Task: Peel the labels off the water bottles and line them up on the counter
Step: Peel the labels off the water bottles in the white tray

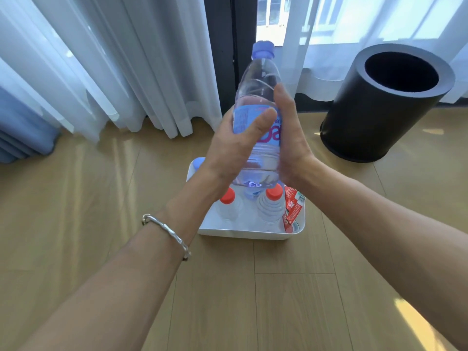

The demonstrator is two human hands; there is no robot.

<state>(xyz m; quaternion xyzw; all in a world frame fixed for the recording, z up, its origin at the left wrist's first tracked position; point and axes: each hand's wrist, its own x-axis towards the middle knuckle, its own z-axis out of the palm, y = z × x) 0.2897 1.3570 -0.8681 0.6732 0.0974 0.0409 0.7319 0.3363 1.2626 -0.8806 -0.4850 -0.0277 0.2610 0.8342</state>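
I hold a clear water bottle with a blue cap upright above a white tub on the floor. Its light blue label with pink lettering wraps the middle. My left hand grips the bottle over the label, thumb across the front. My right hand presses against the bottle's right side, fingers behind it. In the tub stand two clear bottles with red caps, both without labels. Crumpled red labels lie at the tub's right edge. A blue cap shows at the tub's far left.
A black cylindrical bin stands on the wooden floor to the right, its opening facing up. White curtains hang along the back, with a dark window frame behind them. A blue ribbed object sits at the far left.
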